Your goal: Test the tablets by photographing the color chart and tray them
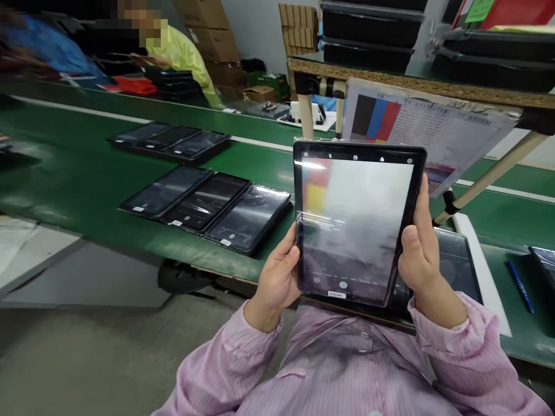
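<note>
A black-framed tablet (353, 225) stands upright in front of me, its lit screen showing a blurred camera picture with red and yellow patches. My left hand (280, 274) is closed on its lower left edge. Around its right edge my right hand (420, 257) is closed, thumb near the front. Behind the tablet hangs a printed sheet (416, 130) with black, blue and red bars. Another tablet (457, 260) lies partly hidden behind my right hand, beside a white foam strip (481, 271).
Tablets (206, 199) lie in two rows of three on the green bench (78, 156) to the left. A shelf (411, 86) with black trays (370, 29) stands behind. A blue pen (520, 286) is at right. Across the bench is a person in yellow (186, 55).
</note>
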Motion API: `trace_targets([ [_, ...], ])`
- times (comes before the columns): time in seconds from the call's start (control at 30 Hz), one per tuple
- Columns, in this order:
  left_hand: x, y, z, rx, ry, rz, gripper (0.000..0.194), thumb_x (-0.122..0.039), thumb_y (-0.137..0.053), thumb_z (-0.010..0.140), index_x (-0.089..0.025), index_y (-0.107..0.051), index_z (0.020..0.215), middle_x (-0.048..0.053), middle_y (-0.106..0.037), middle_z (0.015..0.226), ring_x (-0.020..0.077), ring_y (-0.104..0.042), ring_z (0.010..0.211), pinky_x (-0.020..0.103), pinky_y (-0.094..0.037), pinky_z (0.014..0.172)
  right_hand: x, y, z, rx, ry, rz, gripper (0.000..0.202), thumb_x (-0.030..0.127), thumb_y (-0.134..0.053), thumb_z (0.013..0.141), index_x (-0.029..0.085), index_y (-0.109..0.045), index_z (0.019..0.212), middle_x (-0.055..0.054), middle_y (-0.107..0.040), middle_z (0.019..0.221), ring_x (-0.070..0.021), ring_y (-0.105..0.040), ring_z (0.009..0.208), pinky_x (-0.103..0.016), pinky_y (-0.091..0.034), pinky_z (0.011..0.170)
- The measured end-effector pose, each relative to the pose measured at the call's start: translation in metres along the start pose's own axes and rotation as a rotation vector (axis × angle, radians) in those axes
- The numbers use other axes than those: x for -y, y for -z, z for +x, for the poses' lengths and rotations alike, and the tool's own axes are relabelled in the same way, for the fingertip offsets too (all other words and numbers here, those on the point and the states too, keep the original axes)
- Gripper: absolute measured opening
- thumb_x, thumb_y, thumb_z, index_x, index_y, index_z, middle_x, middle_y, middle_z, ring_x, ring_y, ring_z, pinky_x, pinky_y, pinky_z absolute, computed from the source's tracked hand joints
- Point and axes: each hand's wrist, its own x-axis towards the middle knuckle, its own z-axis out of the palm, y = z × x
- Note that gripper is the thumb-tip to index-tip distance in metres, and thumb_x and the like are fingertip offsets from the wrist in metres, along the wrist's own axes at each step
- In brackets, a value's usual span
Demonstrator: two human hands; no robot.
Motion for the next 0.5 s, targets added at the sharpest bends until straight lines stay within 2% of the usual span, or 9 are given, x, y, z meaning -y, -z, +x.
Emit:
trace_targets([
  [0.1,-0.012,0.004,-0.001,-0.046,-0.010,0.042,0.046,-0.039,-0.090,0.080,-0.038,-0.078,0.124,-0.001,-0.077,0.132,0.0197,-0.072,0.124,0.031,-0.054,0.112,-0.016,-0.009,-0.003,0.063,-0.006,0.017,0.079,0.071,-0.034,0.104,0.035,-0.011,0.170,0.004,-0.015,0.177,-0.0289,-0.011,0.165,-0.054,-0.028,0.134],
  [0.17,-0.026,0.010,0.002,-0.066,0.038,0.086,0.048,-0.038,-0.090,0.079,-0.034,-0.078,0.125,0.002,-0.078,0.130,0.0243,-0.072,0.124,0.036,-0.056,0.111,-0.028,-0.008,-0.005,0.126,-0.044,0.097,0.079,0.073,-0.031,0.104,0.039,-0.002,0.169,0.000,-0.024,0.174,-0.0284,-0.030,0.160,-0.054,-0.037,0.128],
  [0.23,-0.041,0.021,0.011,-0.101,0.117,0.144,0.049,-0.033,-0.088,0.079,-0.028,-0.077,0.127,0.006,-0.079,0.126,0.0272,-0.074,0.119,0.038,-0.060,0.105,-0.041,0.003,-0.004,0.111,-0.123,0.130,0.076,0.072,-0.027,0.105,0.042,0.001,0.168,-0.005,-0.035,0.170,-0.0279,-0.048,0.150,-0.056,-0.045,0.121],
  [0.27,-0.047,0.029,0.016,-0.127,0.154,0.177,0.050,-0.030,-0.086,0.079,-0.026,-0.077,0.128,0.007,-0.080,0.122,0.0275,-0.076,0.115,0.038,-0.062,0.100,-0.048,0.012,-0.003,0.077,-0.172,0.092,0.074,0.071,-0.028,0.105,0.041,-0.006,0.169,-0.006,-0.042,0.166,-0.0283,-0.054,0.145,-0.057,-0.046,0.120],
  [0.33,-0.053,0.045,0.031,-0.194,0.215,0.255,0.052,-0.024,-0.082,0.078,-0.022,-0.076,0.129,0.008,-0.082,0.115,0.0262,-0.079,0.103,0.034,-0.064,0.088,-0.063,0.032,0.003,0.046,-0.273,-0.103,0.069,0.070,-0.031,0.105,0.034,-0.038,0.163,-0.009,-0.055,0.156,-0.0305,-0.057,0.141,-0.059,-0.044,0.121],
  [0.4,-0.049,0.059,0.049,-0.257,0.248,0.373,0.051,-0.022,-0.078,0.077,-0.018,-0.076,0.128,0.010,-0.083,0.108,0.0248,-0.079,0.093,0.032,-0.064,0.080,-0.079,0.050,0.011,0.162,-0.390,-0.422,0.062,0.065,-0.032,0.105,0.028,-0.065,0.143,-0.009,-0.063,0.147,-0.0317,-0.056,0.142,-0.058,-0.041,0.123],
  [0.5,-0.032,0.069,0.074,-0.289,0.243,0.596,0.044,-0.025,-0.070,0.077,-0.012,-0.078,0.119,0.013,-0.082,0.104,0.0284,-0.078,0.096,0.041,-0.062,0.088,-0.104,0.063,0.024,0.395,-0.550,-0.827,0.055,0.053,-0.032,0.105,0.027,-0.075,0.125,-0.008,-0.061,0.150,-0.0350,-0.050,0.146,-0.065,-0.038,0.121],
])
